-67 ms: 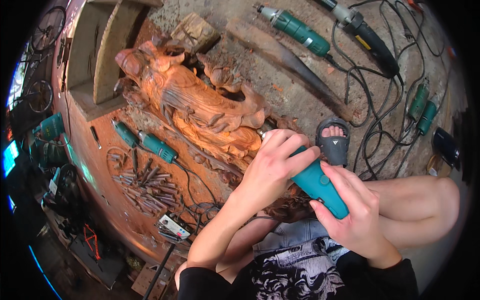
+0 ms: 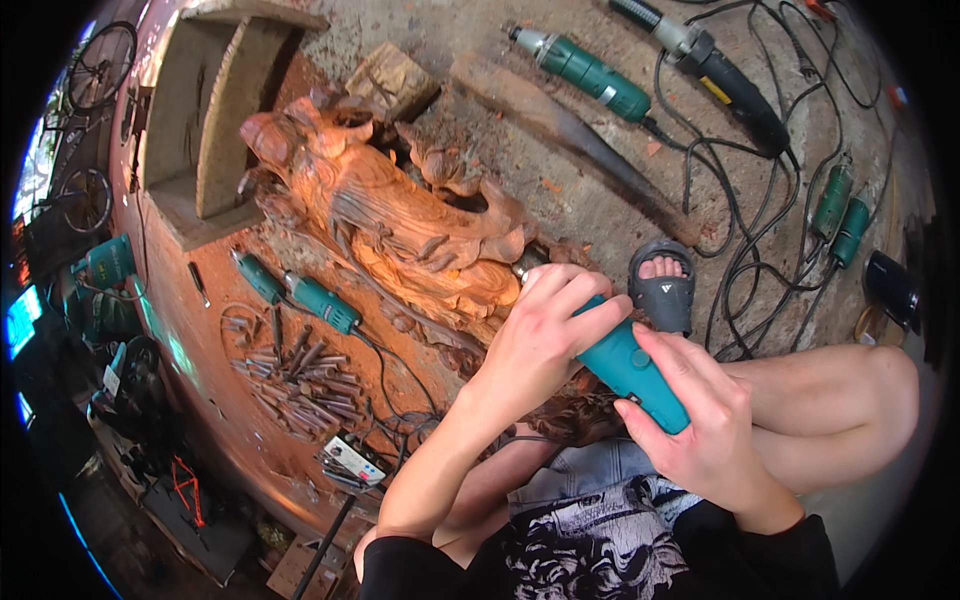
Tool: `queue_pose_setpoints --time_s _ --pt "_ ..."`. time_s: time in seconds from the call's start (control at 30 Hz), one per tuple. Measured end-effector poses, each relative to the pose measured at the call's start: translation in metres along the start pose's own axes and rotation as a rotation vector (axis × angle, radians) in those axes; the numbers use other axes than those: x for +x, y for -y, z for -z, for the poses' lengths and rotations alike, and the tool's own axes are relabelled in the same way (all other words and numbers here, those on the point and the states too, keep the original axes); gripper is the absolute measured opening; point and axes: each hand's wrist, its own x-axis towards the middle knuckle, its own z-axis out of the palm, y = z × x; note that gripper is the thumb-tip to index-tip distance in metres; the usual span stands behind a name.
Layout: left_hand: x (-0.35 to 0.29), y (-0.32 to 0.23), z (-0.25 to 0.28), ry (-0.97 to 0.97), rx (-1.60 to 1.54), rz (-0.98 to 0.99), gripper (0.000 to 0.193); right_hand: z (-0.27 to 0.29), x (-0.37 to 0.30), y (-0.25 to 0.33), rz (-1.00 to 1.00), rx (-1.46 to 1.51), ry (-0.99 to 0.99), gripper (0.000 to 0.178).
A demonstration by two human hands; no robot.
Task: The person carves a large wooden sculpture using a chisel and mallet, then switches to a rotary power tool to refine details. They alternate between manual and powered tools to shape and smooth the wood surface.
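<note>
Both my hands hold a teal electric die grinder (image 2: 632, 368). My left hand (image 2: 548, 318) is closed around its front end. My right hand (image 2: 708, 408) grips the rear of the body, thumb on the near side and fingers over the top. The metal nose (image 2: 530, 262) points up and left, close to the lower end of a reddish-brown carved wooden statue (image 2: 400, 215). Whether the bit touches the wood is hidden by my left hand. The statue lies on its back, a robed figure with carved ornament along its sides.
Left of the statue lie two green die grinders (image 2: 320, 303) and a pile of metal carving bits (image 2: 305, 380). Beyond are a wooden box (image 2: 190, 130), a wood block (image 2: 393, 82) and a long timber (image 2: 570, 140). More power tools (image 2: 592, 80) and tangled black cords (image 2: 735, 200) are at right.
The whole view has shifted slightly. My hands keep the same hold on the die grinder, and the statue shows no visible change.
</note>
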Motion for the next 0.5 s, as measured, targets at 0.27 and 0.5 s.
queue_pose_setpoints --time_s 0.27,0.5 --pt "-0.011 -0.075 0.005 0.045 0.117 -0.160 0.040 0.052 -0.066 0.002 0.046 0.156 0.144 0.065" --pt "-0.063 -0.108 0.028 -0.067 0.189 -0.147 0.033 0.042 -0.091 -0.041 0.337 0.787 0.498 0.062"
